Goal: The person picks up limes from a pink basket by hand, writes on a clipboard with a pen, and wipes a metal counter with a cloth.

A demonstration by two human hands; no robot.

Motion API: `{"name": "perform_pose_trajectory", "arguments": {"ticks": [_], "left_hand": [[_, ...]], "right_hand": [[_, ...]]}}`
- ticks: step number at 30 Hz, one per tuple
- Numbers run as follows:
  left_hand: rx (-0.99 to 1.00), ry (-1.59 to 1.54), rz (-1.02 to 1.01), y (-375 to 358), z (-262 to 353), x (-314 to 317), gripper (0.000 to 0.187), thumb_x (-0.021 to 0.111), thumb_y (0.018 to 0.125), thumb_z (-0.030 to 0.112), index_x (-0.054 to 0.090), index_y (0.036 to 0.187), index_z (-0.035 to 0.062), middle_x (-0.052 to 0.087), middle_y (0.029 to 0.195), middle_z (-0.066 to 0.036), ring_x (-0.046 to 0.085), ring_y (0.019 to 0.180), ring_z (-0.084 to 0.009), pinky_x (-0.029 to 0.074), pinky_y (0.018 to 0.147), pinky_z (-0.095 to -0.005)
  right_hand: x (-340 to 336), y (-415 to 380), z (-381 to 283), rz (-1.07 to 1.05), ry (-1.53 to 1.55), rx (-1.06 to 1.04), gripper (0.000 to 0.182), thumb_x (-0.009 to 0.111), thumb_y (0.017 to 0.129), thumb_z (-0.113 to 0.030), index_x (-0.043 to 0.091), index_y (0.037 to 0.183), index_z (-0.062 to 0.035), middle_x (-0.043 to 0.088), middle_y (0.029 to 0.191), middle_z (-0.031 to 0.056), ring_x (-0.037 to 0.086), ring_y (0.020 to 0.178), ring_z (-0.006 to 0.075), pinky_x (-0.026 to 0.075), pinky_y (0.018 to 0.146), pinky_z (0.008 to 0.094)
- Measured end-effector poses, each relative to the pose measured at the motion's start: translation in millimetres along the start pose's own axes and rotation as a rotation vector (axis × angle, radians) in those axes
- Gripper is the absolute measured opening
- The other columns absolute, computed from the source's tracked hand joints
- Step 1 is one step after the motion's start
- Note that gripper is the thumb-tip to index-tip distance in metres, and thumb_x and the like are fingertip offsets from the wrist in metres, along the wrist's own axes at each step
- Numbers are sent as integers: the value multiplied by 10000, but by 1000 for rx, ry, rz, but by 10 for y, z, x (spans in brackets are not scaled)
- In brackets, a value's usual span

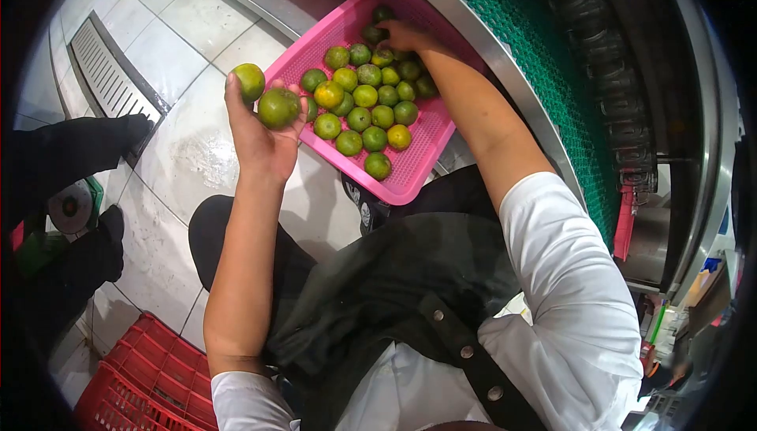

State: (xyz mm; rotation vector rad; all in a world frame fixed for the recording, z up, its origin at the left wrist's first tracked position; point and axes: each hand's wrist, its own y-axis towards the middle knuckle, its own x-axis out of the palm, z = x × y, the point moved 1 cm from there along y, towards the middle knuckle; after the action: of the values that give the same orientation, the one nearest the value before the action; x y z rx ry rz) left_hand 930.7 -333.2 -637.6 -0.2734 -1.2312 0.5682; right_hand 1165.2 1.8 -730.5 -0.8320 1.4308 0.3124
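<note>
My left hand is raised off the left side of a pink plastic basket, with its palm turned up. Two green citrus fruits sit in it: a yellowish-green one by the thumb and a darker one against the fingers. At the basket's far end, my right hand has its fingers closed around a dark green citrus fruit; some fingertips are hidden. Several more green and yellowish citrus fruits lie loose on the basket's floor between my hands.
A steel counter with a green mesh mat and glass mugs runs along the right. A red crate stands at lower left. Another person's dark-clothed legs are on the left, near a floor drain grate.
</note>
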Motion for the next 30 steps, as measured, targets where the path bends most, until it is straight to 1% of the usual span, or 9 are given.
{"name": "perform_pose_trajectory", "arguments": {"ticks": [3, 6, 9, 12, 15, 21, 24, 27, 30], "left_hand": [[14, 13, -7, -23, -1, 22, 571, 641, 942, 610, 482, 1219, 136, 599, 1090, -87, 626, 992, -262, 555, 870, -435], [27, 23, 11, -77, -5, 75, 593, 647, 938, 612, 459, 1217, 124, 598, 1070, -85, 628, 962, -255, 562, 844, -426], [35, 29, 0, -78, -8, 90, 593, 647, 938, 612, 462, 1217, 122, 595, 1078, -86, 630, 964, -255, 563, 844, -427], [22, 18, -22, -41, -1, 36, 563, 649, 937, 609, 502, 1223, 148, 597, 1112, -94, 624, 1018, -277, 554, 887, -450], [12, 1, -19, -15, 7, 5, 545, 651, 935, 607, 524, 1220, 159, 601, 1124, -99, 623, 1040, -289, 552, 902, -462], [15, 13, -19, -56, 11, 88, 562, 629, 945, 615, 507, 1202, 130, 608, 1086, -87, 633, 980, -259, 555, 858, -435], [-6, 23, -6, -60, -22, 121, 568, 618, 949, 620, 505, 1194, 120, 614, 1042, -74, 635, 952, -244, 550, 837, -423], [-23, 12, -15, -35, -23, 118, 557, 615, 950, 621, 517, 1181, 123, 619, 1009, -66, 634, 947, -243, 548, 827, -424], [-22, -2, -25, -32, -11, 134, 556, 614, 950, 622, 521, 1175, 121, 621, 1003, -66, 634, 939, -242, 553, 812, -421]], "right_hand": [[92, -71, -43, 33, 17, 123, 764, 809, 832, -340, 500, 1499, -131, 602, 1405, 224, 586, 1279, 414, 462, 1088, 494], [212, -3, 4, 65, -21, 96, 781, 797, 847, -292, 451, 1524, -113, 631, 1360, 225, 685, 1131, 384, 554, 974, 469], [-118, -247, -430, -110, 288, 393, 729, 712, 888, -150, 401, 1545, -95, 666, 1264, 225, 756, 884, 335, 629, 734, 425], [-78, -259, -507, -19, 495, 507, 700, 574, 888, -9, 360, 1551, -75, 677, 1161, 239, 746, 692, 279, 610, 540, 376], [-46, -215, -464, -116, 495, 583, 681, 493, 852, 54, 378, 1516, -48, 672, 1128, 242, 739, 699, 281, 612, 531, 382], [81, -420, -215, -177, 370, 115, 570, 547, 777, 76, 480, 1332, -37, 663, 1031, 156, 733, 805, 252, 565, 602, 385], [265, -614, -174, -191, 315, -206, 602, 626, 733, 69, 491, 1305, -61, 631, 1030, 160, 681, 1022, 307, 536, 780, 424], [289, -983, -265, -11, 136, -330, 680, 683, 706, 66, 487, 1335, -102, 573, 1155, 196, 573, 1178, 383, 478, 958, 468], [406, -1088, -269, 132, 132, -316, 680, 638, 722, 97, 483, 1340, -143, 501, 1260, 236, 509, 1220, 428, 424, 1000, 505]]}}
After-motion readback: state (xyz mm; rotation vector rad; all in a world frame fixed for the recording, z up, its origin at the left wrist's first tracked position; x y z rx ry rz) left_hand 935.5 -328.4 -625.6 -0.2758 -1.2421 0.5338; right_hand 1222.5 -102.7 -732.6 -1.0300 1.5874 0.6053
